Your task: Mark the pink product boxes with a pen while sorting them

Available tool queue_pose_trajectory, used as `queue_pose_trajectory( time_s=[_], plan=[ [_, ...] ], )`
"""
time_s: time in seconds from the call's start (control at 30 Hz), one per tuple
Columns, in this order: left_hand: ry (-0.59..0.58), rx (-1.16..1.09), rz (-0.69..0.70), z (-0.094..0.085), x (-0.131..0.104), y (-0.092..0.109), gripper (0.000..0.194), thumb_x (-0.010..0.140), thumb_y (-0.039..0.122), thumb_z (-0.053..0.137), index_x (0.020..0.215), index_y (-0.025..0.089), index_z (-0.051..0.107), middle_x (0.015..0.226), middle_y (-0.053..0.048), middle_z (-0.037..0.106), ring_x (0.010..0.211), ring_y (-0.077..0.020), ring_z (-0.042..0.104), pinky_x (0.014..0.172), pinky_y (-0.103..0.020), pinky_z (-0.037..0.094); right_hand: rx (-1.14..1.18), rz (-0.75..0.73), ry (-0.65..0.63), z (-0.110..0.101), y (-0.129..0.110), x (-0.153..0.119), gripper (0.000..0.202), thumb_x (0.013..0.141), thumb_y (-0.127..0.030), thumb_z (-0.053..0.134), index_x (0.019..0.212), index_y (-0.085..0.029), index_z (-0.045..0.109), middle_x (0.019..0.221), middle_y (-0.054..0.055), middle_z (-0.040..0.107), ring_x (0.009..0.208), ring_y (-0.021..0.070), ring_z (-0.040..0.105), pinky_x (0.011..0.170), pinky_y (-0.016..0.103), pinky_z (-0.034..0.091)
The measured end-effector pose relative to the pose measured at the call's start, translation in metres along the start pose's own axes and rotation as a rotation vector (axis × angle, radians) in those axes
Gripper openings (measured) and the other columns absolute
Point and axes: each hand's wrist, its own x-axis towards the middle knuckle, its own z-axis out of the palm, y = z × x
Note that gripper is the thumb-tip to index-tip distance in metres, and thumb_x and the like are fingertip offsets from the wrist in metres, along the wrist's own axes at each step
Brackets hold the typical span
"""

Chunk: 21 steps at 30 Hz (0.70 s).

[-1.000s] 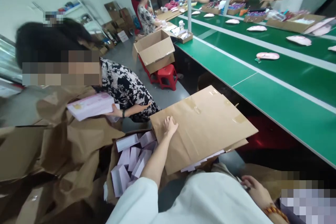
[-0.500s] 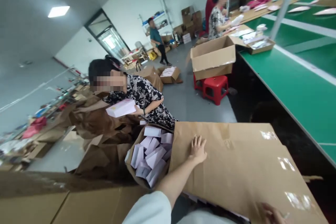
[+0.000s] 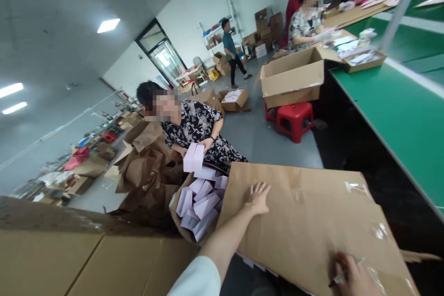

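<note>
My left hand (image 3: pixel 259 198) lies flat with fingers spread on a large brown cardboard surface (image 3: pixel 294 222) with strips of clear tape at its right side. Near the bottom right, my right hand (image 3: pixel 354 274) is closed around a slim pen (image 3: pixel 337 280), its dark end close to the cardboard. The pen's exact kind is hard to make out because the hand is blurred. Pale boxes (image 3: pixel 248 261) peek out under the cardboard's lower edge. Just left of it stands an open sack or carton of small white boxes (image 3: pixel 204 203).
Across from me a co-worker (image 3: pixel 197 122) holds white boxes (image 3: pixel 193 157) over the open container. Brown sacks (image 3: pixel 145 175) and a large carton (image 3: pixel 114 263) lie left. An open carton (image 3: pixel 293 76) rests on red stools (image 3: pixel 294 120). A green table (image 3: pixel 391 115) runs along the right.
My right hand has come further into view, up the cardboard, with the pen now visible. The left hand stays flat. The co-worker has brought white boxes over the open container, both hands now together.
</note>
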Motion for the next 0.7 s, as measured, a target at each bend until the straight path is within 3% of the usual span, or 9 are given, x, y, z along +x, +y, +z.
queue_pose_trajectory(
  time_s=[0.1, 0.23, 0.4, 0.57, 0.7],
  plan=[
    [0.031, 0.046, -0.007, -0.008, 0.007, 0.009, 0.067, 0.113, 0.045, 0.087, 0.174, 0.027, 0.066, 0.193, -0.017, 0.051, 0.176, -0.0461, 0.052, 0.145, -0.078, 0.044, 0.069, 0.049, 0.063, 0.006, -0.01, -0.016, 0.029, 0.09, -0.061, 0.056, 0.087, -0.035, 0.068, 0.087, 0.013, 0.079, 0.082, 0.0408, 0.077, 0.074, 0.053, 0.06],
    [0.049, 0.103, -0.019, -0.015, 0.009, 0.019, 0.061, 0.114, 0.046, 0.087, 0.168, 0.024, 0.069, 0.182, -0.017, 0.062, 0.166, -0.0434, 0.062, 0.139, -0.075, 0.053, 0.122, 0.09, 0.148, 0.014, -0.01, -0.043, 0.031, 0.088, -0.063, 0.055, 0.085, -0.033, 0.063, 0.084, 0.013, 0.073, 0.079, 0.038, 0.074, 0.076, 0.051, 0.06],
    [0.073, 0.146, 0.033, -0.016, 0.01, 0.031, 0.063, 0.113, 0.045, 0.087, 0.17, 0.026, 0.068, 0.187, -0.017, 0.057, 0.168, -0.0439, 0.06, 0.138, -0.074, 0.054, 0.168, 0.069, 0.18, 0.017, -0.007, -0.062, 0.033, 0.091, -0.062, 0.054, 0.088, -0.031, 0.064, 0.094, 0.015, 0.075, 0.089, 0.0392, 0.076, 0.084, 0.054, 0.064],
    [0.076, 0.172, 0.027, -0.008, 0.008, 0.042, 0.063, 0.113, 0.044, 0.087, 0.17, 0.025, 0.068, 0.186, -0.017, 0.058, 0.167, -0.0441, 0.061, 0.137, -0.074, 0.055, 0.17, 0.048, 0.172, 0.019, -0.001, -0.06, 0.03, 0.091, -0.061, 0.058, 0.086, -0.032, 0.062, 0.092, 0.012, 0.073, 0.088, 0.0363, 0.074, 0.08, 0.051, 0.063],
    [0.08, 0.178, 0.018, -0.013, 0.014, 0.042, 0.063, 0.113, 0.045, 0.087, 0.17, 0.024, 0.068, 0.184, -0.017, 0.06, 0.166, -0.0436, 0.062, 0.137, -0.074, 0.056, 0.151, 0.035, 0.178, 0.019, 0.0, -0.057, 0.028, 0.091, -0.059, 0.057, 0.088, -0.032, 0.065, 0.095, 0.013, 0.073, 0.088, 0.0362, 0.072, 0.078, 0.05, 0.06]
  ],
)
